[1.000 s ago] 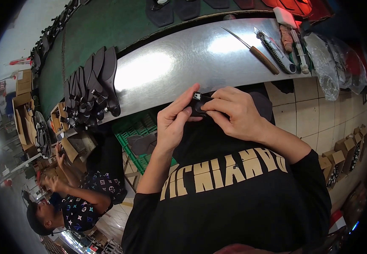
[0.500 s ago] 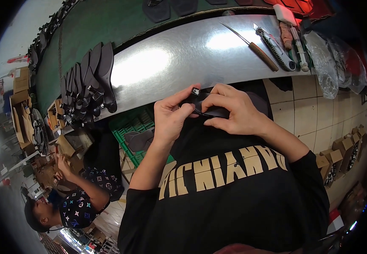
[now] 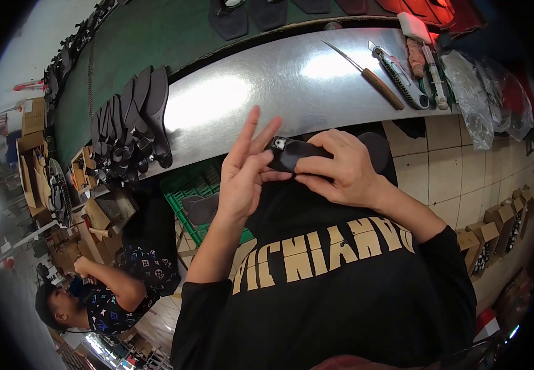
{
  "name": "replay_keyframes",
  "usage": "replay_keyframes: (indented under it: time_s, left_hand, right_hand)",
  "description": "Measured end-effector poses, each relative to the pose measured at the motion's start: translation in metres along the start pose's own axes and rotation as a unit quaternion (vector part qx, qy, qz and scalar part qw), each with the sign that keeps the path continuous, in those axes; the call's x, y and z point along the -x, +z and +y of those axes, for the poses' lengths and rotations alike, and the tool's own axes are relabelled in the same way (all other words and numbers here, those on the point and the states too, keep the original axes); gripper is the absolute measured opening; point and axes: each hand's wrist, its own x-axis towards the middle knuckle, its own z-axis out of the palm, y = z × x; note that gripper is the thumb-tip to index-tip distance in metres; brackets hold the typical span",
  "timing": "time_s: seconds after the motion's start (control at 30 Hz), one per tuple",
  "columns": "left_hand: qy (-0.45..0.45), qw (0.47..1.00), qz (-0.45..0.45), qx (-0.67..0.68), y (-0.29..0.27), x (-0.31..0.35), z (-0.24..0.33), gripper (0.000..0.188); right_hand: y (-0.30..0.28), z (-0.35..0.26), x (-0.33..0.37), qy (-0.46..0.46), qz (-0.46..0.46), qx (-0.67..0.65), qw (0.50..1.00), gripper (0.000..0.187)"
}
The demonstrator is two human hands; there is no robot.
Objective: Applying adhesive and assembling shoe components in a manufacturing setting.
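A dark sandal lies over my lap, just in front of the bench edge, with a shiny buckle-like piece at its left end. My right hand is closed round its middle, fingers on top and thumb underneath. Beside the left end is my left hand, its index and middle fingers stretched up and apart. The thumb and a lower finger of that hand reach the sandal's end and seem to touch it. Part of the sole shows again past my right wrist.
On the metal bench lie an awl, a utility knife and a syringe. A clear plastic bag hangs at the right. Several dark sandals are stacked left, above a green crate. A co-worker sits at the left.
My left hand has loosened its pinch and spread its fingers upward. The sandal's left end has shifted slightly left and shows more. The co-worker's arm has moved.
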Motion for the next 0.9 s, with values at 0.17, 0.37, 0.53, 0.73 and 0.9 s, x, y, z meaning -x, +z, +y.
replay_keyframes:
  time_s: [0.17, 0.37, 0.53, 0.73, 0.9]
  left_hand:
    - [-0.037, 0.995, -0.037, -0.087, -0.006, 0.000, 0.010, 0.043]
    - [-0.090, 0.980, -0.066, -0.166, -0.010, -0.009, 0.007, 0.033]
    - [-0.102, 0.970, -0.063, -0.211, -0.007, -0.011, 0.002, 0.032]
    - [-0.051, 0.948, -0.060, -0.307, -0.007, -0.005, -0.007, 0.024]
    - [-0.045, 0.950, -0.050, -0.305, -0.007, -0.009, -0.009, 0.019]
  right_hand:
    - [-0.001, -0.004, 0.000, 0.000, 0.026, 0.028, 0.999, 0.031]
    - [0.001, 0.003, 0.004, 0.025, 0.027, -0.001, 0.999, 0.016]
    - [0.005, 0.004, 0.008, 0.039, 0.028, 0.003, 0.999, 0.016]
    - [0.010, 0.004, 0.010, 0.070, 0.018, -0.012, 0.997, 0.018]
    - [0.006, 0.000, 0.008, 0.129, 0.017, -0.033, 0.991, 0.017]
